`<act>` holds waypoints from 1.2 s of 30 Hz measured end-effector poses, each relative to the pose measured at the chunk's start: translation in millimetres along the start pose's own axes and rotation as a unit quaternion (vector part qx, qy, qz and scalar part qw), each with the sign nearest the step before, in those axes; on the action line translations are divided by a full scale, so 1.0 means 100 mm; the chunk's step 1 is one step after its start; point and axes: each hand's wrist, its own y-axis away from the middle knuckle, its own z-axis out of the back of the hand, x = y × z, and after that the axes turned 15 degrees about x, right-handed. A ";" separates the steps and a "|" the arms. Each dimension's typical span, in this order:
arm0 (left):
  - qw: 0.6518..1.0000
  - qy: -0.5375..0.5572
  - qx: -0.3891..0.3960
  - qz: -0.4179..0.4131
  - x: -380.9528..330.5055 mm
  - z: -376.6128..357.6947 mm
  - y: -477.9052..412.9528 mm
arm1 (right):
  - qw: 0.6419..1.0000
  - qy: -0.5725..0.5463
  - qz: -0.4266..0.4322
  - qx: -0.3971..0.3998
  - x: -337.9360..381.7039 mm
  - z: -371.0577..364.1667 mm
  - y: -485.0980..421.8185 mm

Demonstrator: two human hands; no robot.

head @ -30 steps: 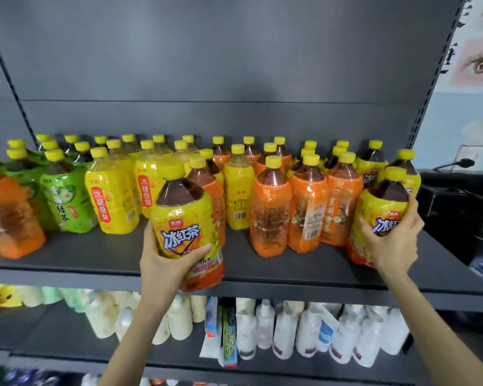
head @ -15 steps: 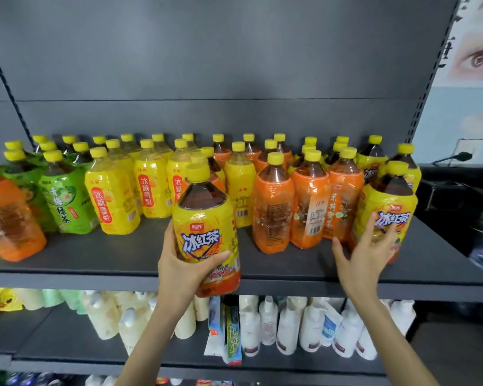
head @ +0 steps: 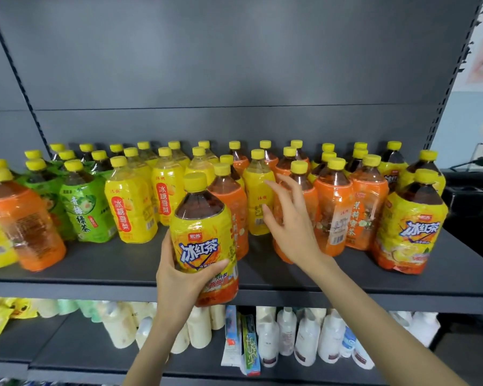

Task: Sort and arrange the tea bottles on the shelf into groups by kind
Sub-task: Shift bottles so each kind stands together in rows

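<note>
Yellow-labelled tea bottle (head: 204, 240) sits gripped in the left hand (head: 179, 277), right hand (head: 290, 227) spread empty before the orange bottles (head: 333, 215).

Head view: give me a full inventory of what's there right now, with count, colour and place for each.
held iced tea bottle: one, yellow label, dark tea, in front of the shelf edge, centre
iced tea bottles: several, same yellow label, shelf's right end
orange-label bottles: many, orange, centre-right; one more at far left
pear drink bottles: many, yellow, left of centre
stray yellow bottle: one, among the orange ones
green tea bottles: several, green, left
shelf: one, dark grey
lower shelf: one, dark grey, below
plastic bottles: many, white and cream, lower shelf
tubes: two, lower shelf, centre
left hand: grips the held iced tea bottle
right hand: fingers spread, in front of the stray yellow bottle
</note>
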 end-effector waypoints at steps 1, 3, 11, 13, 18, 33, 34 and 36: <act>1.000 -0.004 -0.004 0.000 0.01 0.07 -0.01 | 1.000 -0.011 0.005 0.006 0.02 -0.04 -0.11; 1.000 -0.015 -0.013 0.000 0.02 0.20 -0.05 | 0.999 -0.041 -0.007 0.019 0.06 -0.12 -0.35; 0.998 -0.051 -0.035 0.029 0.19 0.64 -0.41 | 0.983 -0.098 -0.147 0.043 -0.14 -0.14 -1.24; 0.997 -0.056 -0.038 0.043 0.28 0.72 -0.49 | 0.973 -0.109 -0.194 0.057 -0.23 -0.13 -1.42; 0.995 -0.042 -0.044 0.074 0.46 0.78 -0.59 | 0.952 -0.073 -0.271 0.124 -0.48 -0.22 -1.60; 0.994 -0.078 -0.017 0.070 0.58 0.66 -0.58 | 0.963 -0.121 -0.240 0.029 -0.51 -0.15 -1.66; 0.995 -0.078 -0.013 0.061 0.58 0.66 -0.56 | 0.967 -0.127 -0.219 0.019 -0.49 -0.09 -1.66; 0.992 -0.115 -0.014 0.043 0.60 0.66 -0.54 | 0.976 -0.137 -0.171 0.005 -0.40 0.04 -1.64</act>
